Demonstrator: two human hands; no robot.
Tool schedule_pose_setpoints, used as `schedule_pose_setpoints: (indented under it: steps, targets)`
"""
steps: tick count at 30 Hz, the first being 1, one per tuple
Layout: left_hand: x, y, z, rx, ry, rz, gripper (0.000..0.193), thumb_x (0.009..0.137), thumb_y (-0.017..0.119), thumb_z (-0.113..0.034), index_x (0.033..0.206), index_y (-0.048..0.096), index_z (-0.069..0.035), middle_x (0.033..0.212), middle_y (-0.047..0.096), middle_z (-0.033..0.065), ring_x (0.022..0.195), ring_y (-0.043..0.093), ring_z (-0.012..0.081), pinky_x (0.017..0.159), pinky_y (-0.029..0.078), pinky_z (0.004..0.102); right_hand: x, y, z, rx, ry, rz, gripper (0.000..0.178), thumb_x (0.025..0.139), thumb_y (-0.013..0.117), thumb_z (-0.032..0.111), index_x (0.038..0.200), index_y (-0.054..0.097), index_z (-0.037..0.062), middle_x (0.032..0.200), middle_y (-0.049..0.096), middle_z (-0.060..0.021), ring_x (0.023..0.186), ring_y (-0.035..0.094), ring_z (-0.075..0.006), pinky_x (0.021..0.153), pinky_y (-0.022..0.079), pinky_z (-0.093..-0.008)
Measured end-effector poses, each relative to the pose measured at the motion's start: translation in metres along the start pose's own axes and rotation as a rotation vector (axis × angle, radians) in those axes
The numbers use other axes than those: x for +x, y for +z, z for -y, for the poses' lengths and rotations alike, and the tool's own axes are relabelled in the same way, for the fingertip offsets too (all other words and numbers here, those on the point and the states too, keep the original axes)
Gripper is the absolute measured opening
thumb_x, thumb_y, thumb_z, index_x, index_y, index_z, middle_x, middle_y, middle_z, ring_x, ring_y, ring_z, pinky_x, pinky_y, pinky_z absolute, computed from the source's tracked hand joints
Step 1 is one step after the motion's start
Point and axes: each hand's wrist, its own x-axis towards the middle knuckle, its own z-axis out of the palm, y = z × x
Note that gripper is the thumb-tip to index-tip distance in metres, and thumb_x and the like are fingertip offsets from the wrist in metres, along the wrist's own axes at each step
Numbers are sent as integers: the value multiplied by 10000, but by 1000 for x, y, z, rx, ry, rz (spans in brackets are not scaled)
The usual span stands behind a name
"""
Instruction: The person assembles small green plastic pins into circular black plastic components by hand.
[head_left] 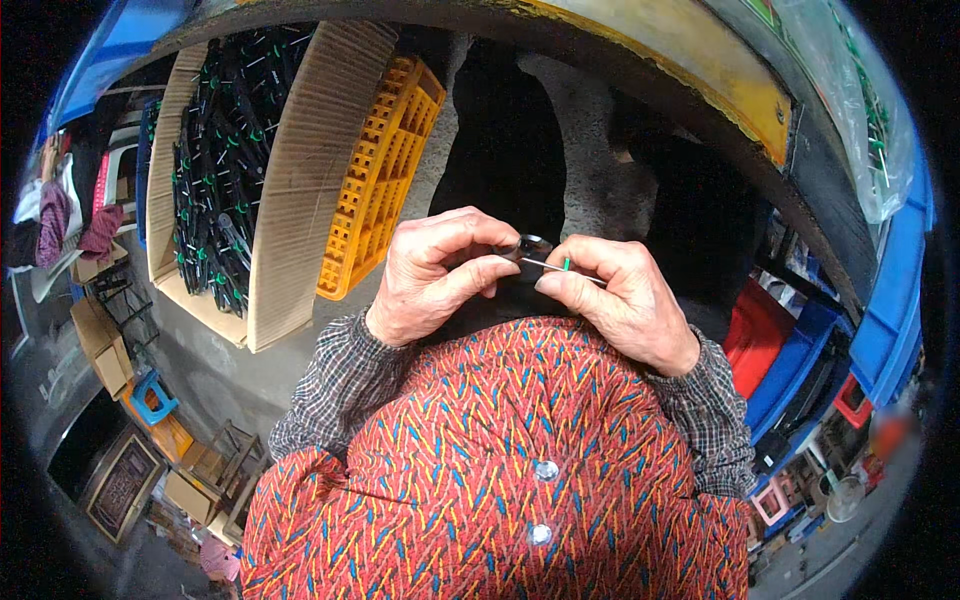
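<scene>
In front of my chest, my two hands nearly meet. My left hand [437, 272] pinches a dark, shiny rounded piece [534, 245] between thumb and fingers; its kind I cannot make out. Held between the thumb and forefinger of my right hand [627, 300] is a thin metal rod [543, 264] with a small green piece [567, 265] on it. The rod's left end reaches the fingertips of my left hand, at the dark piece. Whether the rod and dark piece are joined is hidden.
On my left stands an open cardboard box [285, 190] full of black pieces [222, 150] with green bits and metal rods. Beside it is a yellow plastic crate [385, 180]. A worn table edge [700, 85] curves ahead. Blue bins [893, 310] and a clear bag [850, 100] are at right.
</scene>
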Motion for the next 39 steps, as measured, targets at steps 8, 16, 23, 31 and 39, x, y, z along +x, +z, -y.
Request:
schedule_pose_setpoints:
  steps: [8, 16, 23, 31, 39]
  targets:
    - [-1, 0, -1, 52, -32, -22, 122, 842, 643, -1, 952, 634, 52, 824, 622, 69, 574, 586, 74, 512, 464, 197, 2, 5, -2, -431, -334, -99, 160, 759, 717, 103, 822, 610, 2, 663, 530, -87, 562, 531, -178, 500, 398, -298]
    - [0, -2, -5, 166, -36, -8, 117, 817, 670, -44, 905, 639, 25, 739, 600, 31, 545, 544, 52, 496, 424, 208, 2, 6, -1, -805, -501, -183, 189, 739, 686, 138, 784, 508, 93, 652, 444, -71, 589, 540, -275, 527, 428, -396]
    - [2, -1, -3, 192, -5, -14, 101, 759, 681, -38, 830, 632, 13, 705, 590, 16, 562, 521, 36, 511, 408, 209, 2, 5, -4, -608, -441, -150, 212, 734, 712, 131, 825, 532, 65, 679, 501, -93, 609, 568, -295, 523, 427, -391]
    - [1, -1, -4, 117, -63, -7, 97, 769, 679, -35, 838, 633, 15, 726, 591, 4, 572, 517, 26, 519, 407, 202, -2, -1, 9, -244, -55, -15, 241, 797, 722, 204, 812, 587, 5, 613, 510, -128, 519, 516, -216, 493, 400, -338]
    - [0, -1, -1, 140, -77, -46, 121, 769, 683, -51, 856, 637, 20, 728, 592, 16, 571, 524, 35, 523, 416, 208, 1, 8, 4, -320, -227, -146, 195, 794, 706, 149, 810, 579, 2, 667, 544, -146, 570, 572, -256, 512, 421, -353]
